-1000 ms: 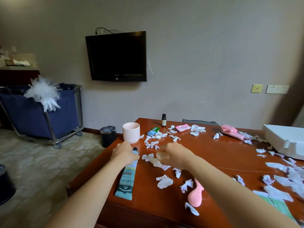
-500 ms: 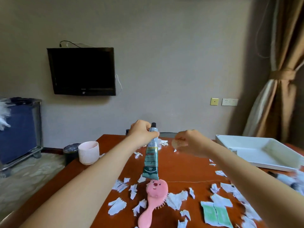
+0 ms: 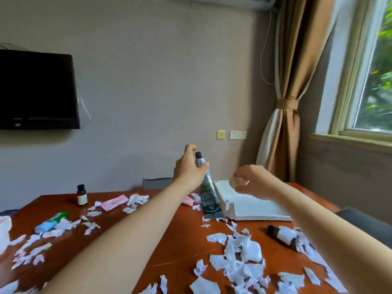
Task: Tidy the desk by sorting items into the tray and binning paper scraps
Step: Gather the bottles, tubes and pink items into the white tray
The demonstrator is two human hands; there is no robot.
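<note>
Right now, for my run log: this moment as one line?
left hand: grip on tube, lifted | right hand: grip on small pale item | tray: empty | scraps: on desk

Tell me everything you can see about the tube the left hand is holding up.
The tube is a long squeeze tube with a dark teal printed body, a silvery shoulder and a small dark cap on top. It hangs nearly upright, cap up, its flat crimped end lowest and tilted slightly right. The left hand pinches it just below the cap, fingers curled behind. It hangs above the wooden desk, in front of the white tray's near-left corner; whether it touches the tray is unclear. The print is too blurred to read.
</note>
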